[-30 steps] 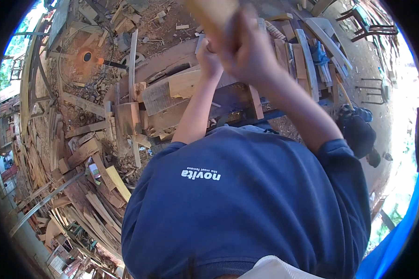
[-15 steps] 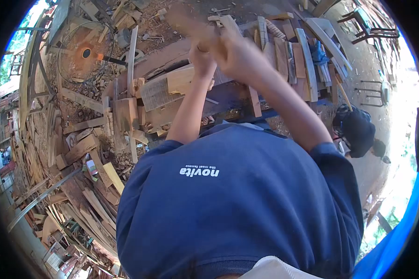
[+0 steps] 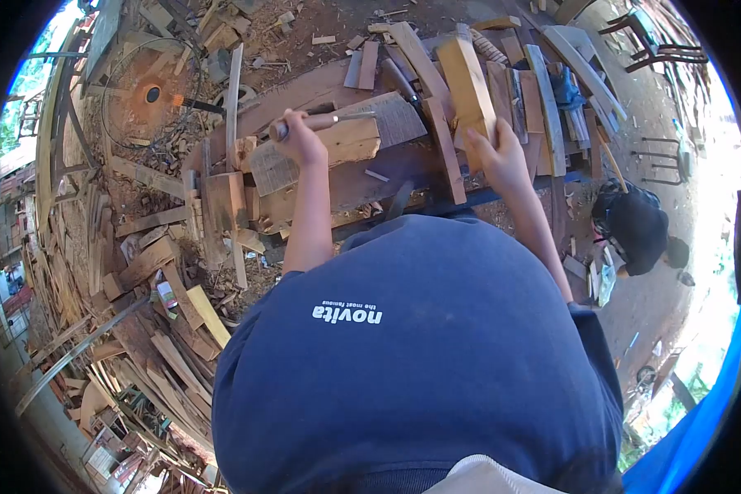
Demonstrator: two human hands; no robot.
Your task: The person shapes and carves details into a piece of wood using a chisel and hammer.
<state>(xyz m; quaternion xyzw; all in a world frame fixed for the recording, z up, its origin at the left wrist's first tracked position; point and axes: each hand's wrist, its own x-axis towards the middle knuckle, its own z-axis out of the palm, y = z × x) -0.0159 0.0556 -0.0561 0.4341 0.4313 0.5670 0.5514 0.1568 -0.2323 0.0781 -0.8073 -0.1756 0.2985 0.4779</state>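
Observation:
My left hand (image 3: 305,142) is closed around the wooden handle of a chisel (image 3: 325,121), whose thin metal blade points right. The blade lies over the top edge of a light-brown wood piece (image 3: 354,142) with a rough, jagged lower edge. This piece rests on a weathered grey board (image 3: 273,169). Off to the right, my right hand (image 3: 500,156) grips the near end of a thick, pale wooden block (image 3: 465,78). The block is tilted, its far end pointing away from me, apart from the chisel. My right fingers wrap its lower end.
Several wood offcuts and boards (image 3: 543,107) lie on the right of the work surface. A round wire fan guard (image 3: 151,95) is at the upper left. Scrap wood (image 3: 152,329) is heaped at left. Another person (image 3: 634,226) is low down at the right, near chairs (image 3: 654,49).
My right hand has swung from beside my left hand out to the right with the block. My left hand has shifted left and lower, and the chisel now shows clearly.

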